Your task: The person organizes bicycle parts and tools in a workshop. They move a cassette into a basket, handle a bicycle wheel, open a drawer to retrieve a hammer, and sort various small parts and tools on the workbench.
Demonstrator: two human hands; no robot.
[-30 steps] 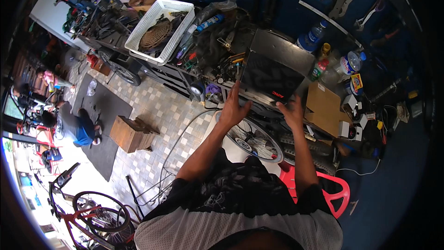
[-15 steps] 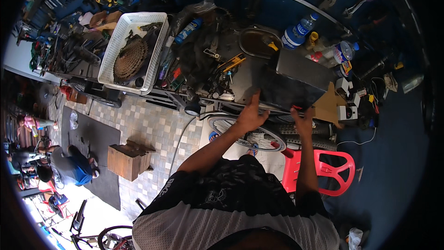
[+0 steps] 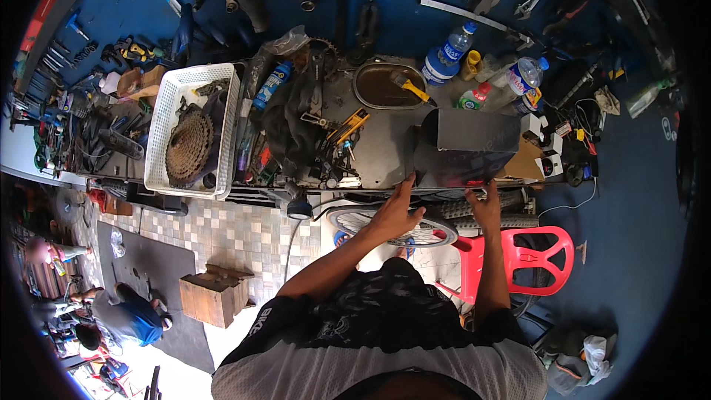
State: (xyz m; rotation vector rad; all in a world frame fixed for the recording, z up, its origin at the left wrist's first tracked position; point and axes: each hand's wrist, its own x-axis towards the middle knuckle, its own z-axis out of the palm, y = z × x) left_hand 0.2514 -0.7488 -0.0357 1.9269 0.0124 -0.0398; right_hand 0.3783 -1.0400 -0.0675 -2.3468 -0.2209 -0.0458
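A black cardboard box sits at the front edge of the workbench, its dark upper panel raised toward the back. My left hand is at the box's lower left corner, fingertips against it and the thumb held apart. At the front face, near a small red mark, my right hand has its fingers spread and their tips at the lower edge. Neither hand is wrapped round the box. Brown cardboard shows just right of it. Behind it, a yellow-handled brush lies across an oval tray.
A white basket with a bicycle cassette stands left among tools. Bottles crowd the back right. Below the bench are a bicycle wheel and a red chair. Further left, a person bends near a wooden box.
The view has shifted, showing more of the tool wall. The box now appears lower against the bench edge, with its upper panel more upright. Both hands stay at its front.
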